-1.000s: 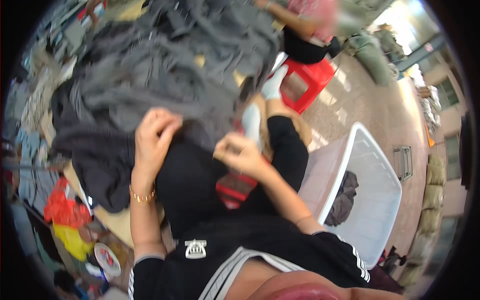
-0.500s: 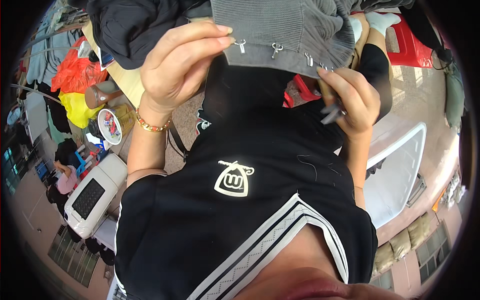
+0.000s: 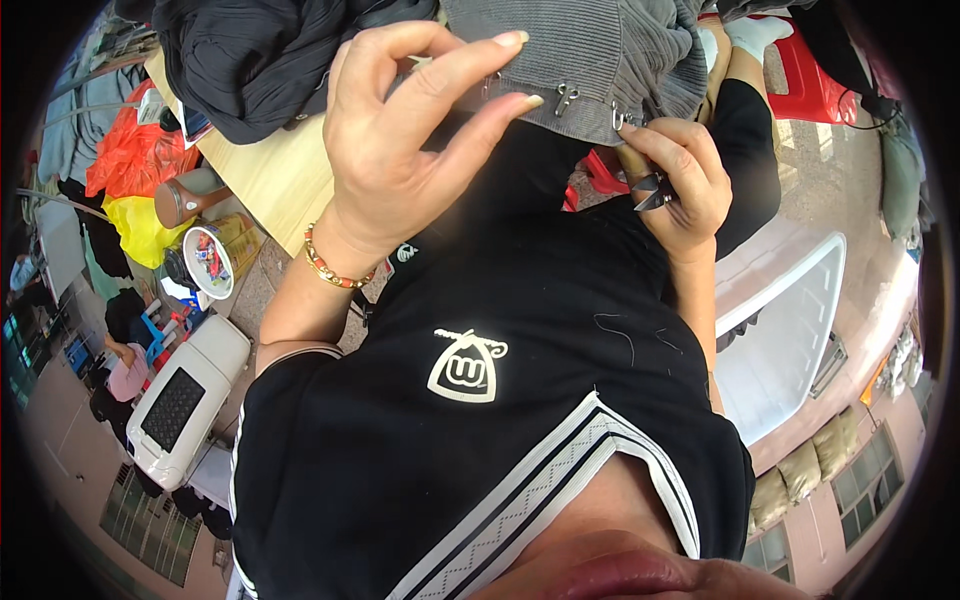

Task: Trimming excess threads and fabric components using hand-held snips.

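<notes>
Between both hands, the grey ribbed garment (image 3: 600,50) hangs pinched.

Two hands: the left hand (image 3: 400,150) and right hand (image 3: 680,180). One grey ribbed garment (image 3: 600,50) carries three metal hooks (image 3: 566,97). One white plastic crate (image 3: 790,320), one red stool (image 3: 810,80).

A light wooden desk (image 3: 265,180) shows at the upper left. A pile of dark clothes (image 3: 260,60) lies on it. A grey ribbed cloth (image 3: 590,50) with small metal hooks hangs over its near edge.
</notes>
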Demonstrator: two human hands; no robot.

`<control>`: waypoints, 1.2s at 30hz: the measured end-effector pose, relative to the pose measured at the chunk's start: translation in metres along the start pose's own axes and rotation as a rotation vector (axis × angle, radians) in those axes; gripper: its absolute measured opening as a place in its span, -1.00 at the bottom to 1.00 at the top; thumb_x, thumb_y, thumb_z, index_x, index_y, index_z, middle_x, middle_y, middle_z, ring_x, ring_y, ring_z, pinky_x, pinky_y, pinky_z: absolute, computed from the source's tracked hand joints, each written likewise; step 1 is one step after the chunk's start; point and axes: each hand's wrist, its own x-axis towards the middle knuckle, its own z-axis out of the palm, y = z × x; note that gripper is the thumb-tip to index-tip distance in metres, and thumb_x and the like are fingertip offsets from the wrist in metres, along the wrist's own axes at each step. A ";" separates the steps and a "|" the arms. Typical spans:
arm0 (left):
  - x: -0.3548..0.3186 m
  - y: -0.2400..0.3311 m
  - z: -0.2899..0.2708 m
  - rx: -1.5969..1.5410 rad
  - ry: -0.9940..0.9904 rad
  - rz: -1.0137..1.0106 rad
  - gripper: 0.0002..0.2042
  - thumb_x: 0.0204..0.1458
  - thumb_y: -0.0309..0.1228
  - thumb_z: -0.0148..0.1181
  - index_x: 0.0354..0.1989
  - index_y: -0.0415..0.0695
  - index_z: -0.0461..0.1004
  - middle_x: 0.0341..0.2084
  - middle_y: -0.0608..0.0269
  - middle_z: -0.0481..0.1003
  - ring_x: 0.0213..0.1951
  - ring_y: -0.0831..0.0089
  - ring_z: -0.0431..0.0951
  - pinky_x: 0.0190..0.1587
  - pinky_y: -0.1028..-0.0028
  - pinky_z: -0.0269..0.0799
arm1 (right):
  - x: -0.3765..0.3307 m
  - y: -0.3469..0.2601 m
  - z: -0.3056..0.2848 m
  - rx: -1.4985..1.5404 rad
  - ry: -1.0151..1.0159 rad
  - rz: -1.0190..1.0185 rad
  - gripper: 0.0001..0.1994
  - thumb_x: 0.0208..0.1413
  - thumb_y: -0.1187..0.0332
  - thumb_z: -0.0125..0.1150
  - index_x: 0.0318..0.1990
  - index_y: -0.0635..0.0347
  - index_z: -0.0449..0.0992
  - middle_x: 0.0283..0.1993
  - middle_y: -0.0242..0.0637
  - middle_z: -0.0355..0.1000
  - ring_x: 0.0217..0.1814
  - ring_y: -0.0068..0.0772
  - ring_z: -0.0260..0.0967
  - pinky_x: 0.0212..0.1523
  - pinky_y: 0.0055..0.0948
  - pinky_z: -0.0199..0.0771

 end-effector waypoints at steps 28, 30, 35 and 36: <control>-0.009 -0.002 0.013 -0.508 0.162 -0.323 -0.92 0.06 -0.55 0.17 -0.28 -0.22 0.45 -0.29 0.18 0.47 -0.26 0.42 0.48 -0.16 0.52 0.39 | 0.081 -0.053 -0.015 -0.019 -0.279 0.094 -0.59 -0.24 0.53 0.40 -0.11 0.23 0.59 -0.39 -0.33 0.37 -0.43 -0.52 0.26 -0.41 -0.55 0.26; -0.011 -0.004 0.013 -0.434 0.172 -0.280 -0.92 0.06 -0.55 0.18 -0.28 -0.22 0.46 -0.27 0.17 0.46 -0.25 0.42 0.48 -0.15 0.52 0.39 | 0.082 -0.057 -0.010 -0.099 -0.286 0.058 -0.60 -0.26 0.50 0.42 -0.12 0.19 0.60 -0.40 -0.35 0.36 -0.44 -0.51 0.25 -0.42 -0.53 0.24; -0.013 -0.001 0.012 -0.390 0.195 -0.200 -0.89 0.02 -0.58 0.21 -0.28 -0.22 0.46 -0.27 0.19 0.41 -0.29 0.44 0.46 -0.21 0.54 0.40 | 0.083 -0.070 -0.004 -0.261 -0.304 0.015 -0.62 -0.27 0.47 0.43 -0.15 0.12 0.62 -0.43 -0.39 0.36 -0.47 -0.47 0.25 -0.45 -0.48 0.18; -0.012 -0.002 0.012 -0.391 0.199 -0.200 -0.89 0.02 -0.58 0.21 -0.28 -0.22 0.46 -0.27 0.19 0.41 -0.29 0.44 0.46 -0.21 0.54 0.40 | 0.085 -0.070 -0.003 -0.272 -0.304 0.004 -0.62 -0.27 0.47 0.42 -0.16 0.12 0.62 -0.44 -0.39 0.36 -0.48 -0.47 0.25 -0.45 -0.49 0.17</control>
